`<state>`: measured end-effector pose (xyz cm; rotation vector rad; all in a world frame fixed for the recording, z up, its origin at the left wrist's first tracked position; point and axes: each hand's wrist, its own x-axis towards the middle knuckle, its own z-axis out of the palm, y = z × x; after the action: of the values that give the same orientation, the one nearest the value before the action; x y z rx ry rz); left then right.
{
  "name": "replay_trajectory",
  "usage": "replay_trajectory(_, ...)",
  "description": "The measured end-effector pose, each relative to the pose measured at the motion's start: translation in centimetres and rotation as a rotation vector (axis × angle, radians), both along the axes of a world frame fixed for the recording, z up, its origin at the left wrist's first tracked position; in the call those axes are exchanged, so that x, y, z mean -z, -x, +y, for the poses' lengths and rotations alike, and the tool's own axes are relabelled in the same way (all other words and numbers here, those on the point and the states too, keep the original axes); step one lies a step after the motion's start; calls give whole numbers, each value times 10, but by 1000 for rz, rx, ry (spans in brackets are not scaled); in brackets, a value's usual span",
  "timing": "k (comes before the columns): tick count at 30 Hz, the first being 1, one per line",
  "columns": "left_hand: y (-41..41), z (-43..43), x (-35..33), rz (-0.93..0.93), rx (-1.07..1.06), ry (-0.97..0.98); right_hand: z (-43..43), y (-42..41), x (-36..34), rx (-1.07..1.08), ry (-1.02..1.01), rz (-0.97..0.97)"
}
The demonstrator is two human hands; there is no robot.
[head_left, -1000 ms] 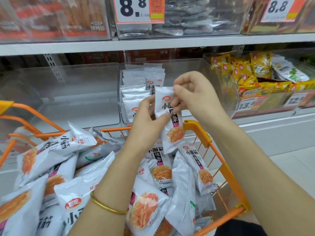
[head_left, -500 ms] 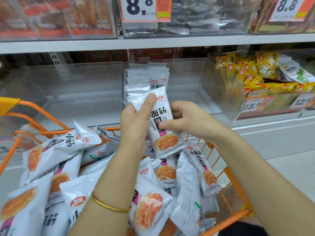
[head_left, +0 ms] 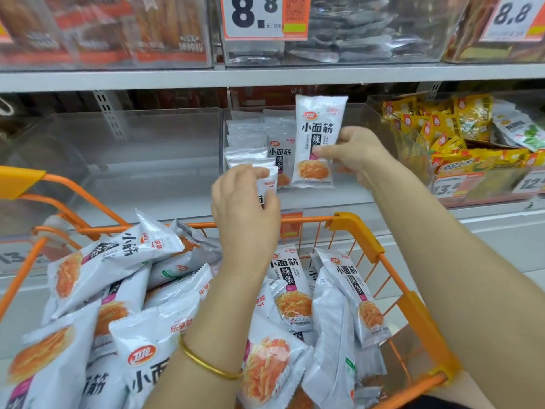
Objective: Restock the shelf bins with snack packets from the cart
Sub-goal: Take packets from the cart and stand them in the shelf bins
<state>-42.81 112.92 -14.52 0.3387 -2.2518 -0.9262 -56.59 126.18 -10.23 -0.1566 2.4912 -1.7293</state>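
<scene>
A white snack packet [head_left: 318,134] with an orange food picture stands upright in front of the middle clear bin [head_left: 365,119], and my right hand [head_left: 356,154] pinches its right edge. My left hand [head_left: 244,199] hovers above the cart and grips a second white packet [head_left: 267,184], mostly hidden behind its fingers. A row of the same packets [head_left: 253,143] stands upright in the left part of the middle bin. The orange cart [head_left: 356,231] below holds several more white packets [head_left: 118,261].
The left clear bin [head_left: 132,149] holds nothing visible. The right bin [head_left: 460,137] is filled with yellow packets behind price tags. The upper shelf [head_left: 265,75] carries more clear bins and an 8.8 price card [head_left: 259,16]. Pale floor shows at the right.
The packets passed from both hands together into separate hands. My right hand lifted one packet up toward the middle bin; my left hand stays lower with another.
</scene>
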Motion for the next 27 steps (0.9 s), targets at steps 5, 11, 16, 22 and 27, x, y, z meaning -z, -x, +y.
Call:
replay_trajectory(5, 0, 2, 8, -142, 61, 29, -35, 43, 33, 4, -148, -133)
replay_trajectory(11, 1, 2, 9, -166, 55, 27, -63, 61, 54, 16, -342, -47)
replay_trajectory(16, 1, 1, 10, -156, 58, 23, -69, 62, 57, 49, -368, -5)
replay_trajectory(22, 1, 2, 9, -134, 54, 9, -54, 59, 56, 23, -335, -43)
replay_trajectory(27, -1, 3, 6, -97, 73, -3, -36, 49, 45, 17, -372, -26)
